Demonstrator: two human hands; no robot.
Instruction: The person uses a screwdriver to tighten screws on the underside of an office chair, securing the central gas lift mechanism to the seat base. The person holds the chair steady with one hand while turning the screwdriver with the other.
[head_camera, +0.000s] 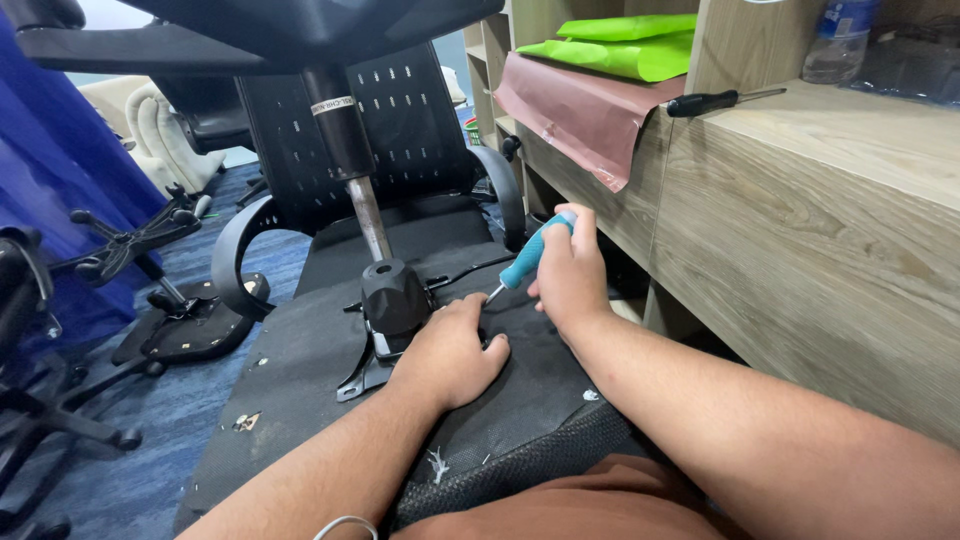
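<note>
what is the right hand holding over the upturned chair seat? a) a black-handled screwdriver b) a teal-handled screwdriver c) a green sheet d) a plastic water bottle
b: the right hand grips a teal-handled screwdriver, its metal tip angled down toward the black fabric underside of the upturned chair seat, while the left hand rests flat beside the black metal seat mechanism.

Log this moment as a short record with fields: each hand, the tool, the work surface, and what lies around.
Left hand: left hand rests flat on the upturned chair seat underside, beside the black mechanism.
Right hand: right hand grips a teal-handled screwdriver, tip angled down at the seat underside.
Mechanism: carries a metal gas-lift column rising from it.
Right side: wooden desk with a black-handled screwdriver on top, pink sheet and green sheets.
Left side: chair bases on blue carpet.
</note>
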